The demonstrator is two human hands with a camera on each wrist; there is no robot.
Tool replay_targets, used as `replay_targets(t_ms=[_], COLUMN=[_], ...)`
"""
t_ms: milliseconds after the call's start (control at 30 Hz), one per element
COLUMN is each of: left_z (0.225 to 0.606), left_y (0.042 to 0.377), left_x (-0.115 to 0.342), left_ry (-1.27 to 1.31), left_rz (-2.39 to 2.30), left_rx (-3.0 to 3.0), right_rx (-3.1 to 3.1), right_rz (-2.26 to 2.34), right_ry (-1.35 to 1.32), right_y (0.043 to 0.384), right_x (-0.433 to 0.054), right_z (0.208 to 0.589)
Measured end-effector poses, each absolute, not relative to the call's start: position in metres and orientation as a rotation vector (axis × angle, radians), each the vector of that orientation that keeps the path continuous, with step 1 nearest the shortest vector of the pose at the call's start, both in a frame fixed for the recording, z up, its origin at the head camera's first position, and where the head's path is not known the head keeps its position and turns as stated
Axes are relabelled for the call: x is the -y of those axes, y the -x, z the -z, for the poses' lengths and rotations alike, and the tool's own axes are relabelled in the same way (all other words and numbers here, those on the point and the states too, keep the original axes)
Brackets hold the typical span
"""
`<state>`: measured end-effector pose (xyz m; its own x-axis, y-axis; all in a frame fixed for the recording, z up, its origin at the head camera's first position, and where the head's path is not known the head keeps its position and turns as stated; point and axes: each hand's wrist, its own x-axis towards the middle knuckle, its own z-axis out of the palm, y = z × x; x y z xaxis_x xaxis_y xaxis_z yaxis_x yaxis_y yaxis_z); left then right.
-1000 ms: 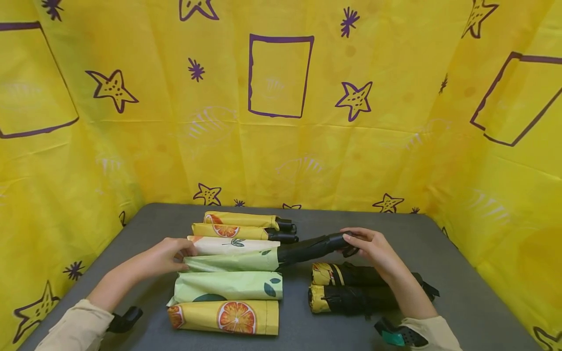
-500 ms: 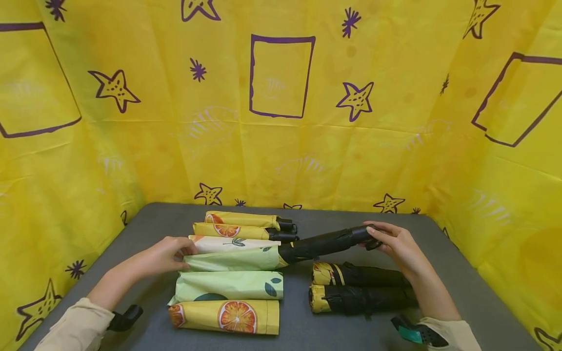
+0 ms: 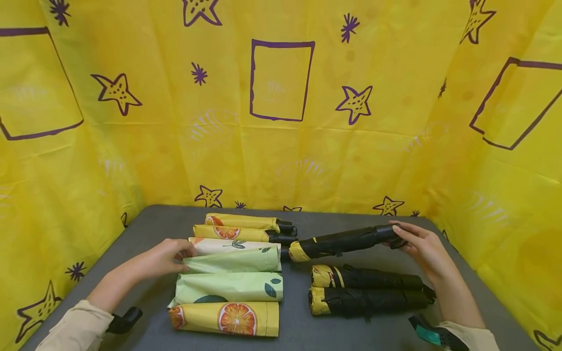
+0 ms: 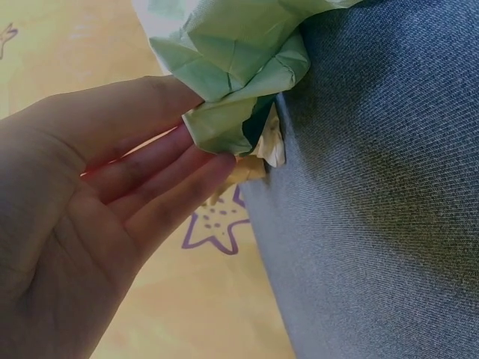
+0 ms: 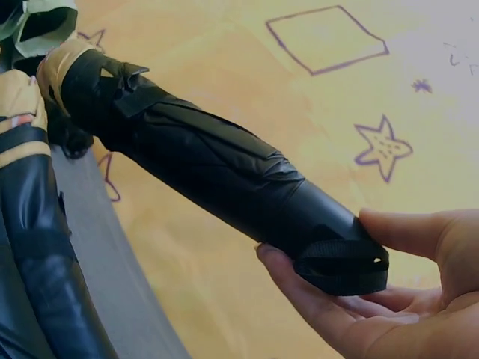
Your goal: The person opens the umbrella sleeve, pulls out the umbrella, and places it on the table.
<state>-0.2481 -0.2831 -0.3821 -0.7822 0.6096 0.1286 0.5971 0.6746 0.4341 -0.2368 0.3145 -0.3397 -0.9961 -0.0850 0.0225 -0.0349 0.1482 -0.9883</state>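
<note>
My right hand (image 3: 423, 248) grips a folded black umbrella (image 3: 340, 245) by its handle end, thumb on one side and fingers under it. The umbrella tilts, its yellow tip lower and out past the mouth of a light green umbrella sleeve (image 3: 234, 262). A wrist strap (image 5: 344, 265) hangs at the handle in the right wrist view. My left hand (image 3: 169, 257) pinches the far left end of that green sleeve between thumb and fingers. In the left wrist view the crumpled sleeve end (image 4: 232, 67) lies against the fingertips.
Below lie another green sleeve (image 3: 228, 287) and a yellow orange-slice sleeve (image 3: 202, 319). Behind are a cream sleeve (image 3: 259, 246) and two yellow-sleeved umbrellas (image 3: 250, 223). Two bare black-and-yellow umbrellas (image 3: 373, 300) rest at right on the grey table (image 3: 298, 336). Yellow cloth surrounds it.
My right hand has moved right, drawing the black umbrella out of the green sleeve until its yellow tip shows. My left hand has stayed at the sleeve's end.
</note>
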Motion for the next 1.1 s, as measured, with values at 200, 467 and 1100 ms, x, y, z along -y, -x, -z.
replay_targets(t_ms=[200, 467, 1100], left_z=[0.383, 0.383, 0.382], left_y=[0.248, 0.248, 0.248], left_x=[0.282, 0.281, 0.282], left_ry=[-1.025, -1.024, -0.999], left_rz=[-0.724, -0.714, -0.704], left_rx=[-2.851, -2.853, -2.844], right_rx=[-2.368, -2.279, -2.502], right_rz=[2.014, 2.150, 1.695], right_ry=[0.105, 0.119, 0.058], right_y=[0.237, 0.236, 0.241], right_x=[-0.330, -0.347, -0.366], right_z=[0.341, 0.350, 0.357])
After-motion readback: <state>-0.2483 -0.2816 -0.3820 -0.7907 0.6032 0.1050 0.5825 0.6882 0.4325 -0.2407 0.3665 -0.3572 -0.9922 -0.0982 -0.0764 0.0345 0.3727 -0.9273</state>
